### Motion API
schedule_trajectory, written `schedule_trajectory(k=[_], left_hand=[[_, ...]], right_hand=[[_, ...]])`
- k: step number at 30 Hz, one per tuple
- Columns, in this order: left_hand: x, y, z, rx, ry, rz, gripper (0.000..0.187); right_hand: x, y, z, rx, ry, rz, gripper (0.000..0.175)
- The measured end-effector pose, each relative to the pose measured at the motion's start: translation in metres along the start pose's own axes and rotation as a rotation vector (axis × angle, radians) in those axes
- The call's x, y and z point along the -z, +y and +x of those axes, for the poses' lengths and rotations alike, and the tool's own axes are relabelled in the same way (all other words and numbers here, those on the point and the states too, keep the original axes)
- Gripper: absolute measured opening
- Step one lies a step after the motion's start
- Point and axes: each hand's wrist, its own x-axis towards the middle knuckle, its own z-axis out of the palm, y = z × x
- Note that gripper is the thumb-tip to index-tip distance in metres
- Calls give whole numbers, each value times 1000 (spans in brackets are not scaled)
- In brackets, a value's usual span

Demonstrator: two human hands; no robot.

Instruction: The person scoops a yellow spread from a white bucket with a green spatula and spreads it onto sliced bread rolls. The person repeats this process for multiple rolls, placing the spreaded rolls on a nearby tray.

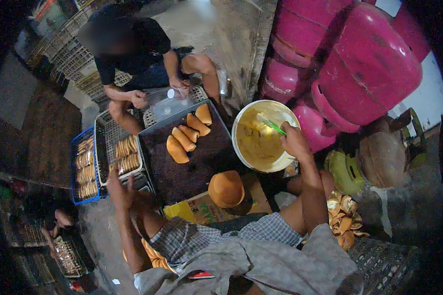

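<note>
My right hand (pixel 294 139) grips a green-handled spreading tool (pixel 275 127). The tool's far end is inside a white bucket (pixel 235 142) with yellow spread (pixel 258 151) in it. Over at the near corner of a pale plastic crate (pixel 100 155), my left hand (pixel 120 188) is held with thumb and finger apart; I see nothing between them. Packed slices of bread (pixel 127 155) lie in that crate. Between my hands, several golden bread rolls (pixel 183 139) form a slanting row on a dark-surfaced tray (pixel 170 177). A round brown loaf (pixel 227 189) rests nearer me, on cardboard (pixel 203 208).
Across the tray a seated person (pixel 144 66) handles a clear plastic bag (pixel 166 107). Pink gas cylinders (pixel 369 70) crowd the right. A blue crate (pixel 74 177) of packed bread stands far left. Torn bread pieces (pixel 343 221) are heaped by my right thigh. Another person (pixel 55 225) is at lower left.
</note>
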Motion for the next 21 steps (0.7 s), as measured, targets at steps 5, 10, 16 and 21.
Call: schedule_trajectory(k=[5,10,16,21], left_hand=[[-21,-44,-22,255,182,-144,64],[-25,-36,-23,274,105,-152,61],[-23,-35,-8,313,-5,-148,58],[-24,-40,-5,413,-24,-178,53]], right_hand=[[9,-11,-3,26,40,-177,24],[3,-9,13,-26,-1,-227,23],[-50,26,71,-179,-307,-414,29],[-127,81,112,-230,-332,-300,29]])
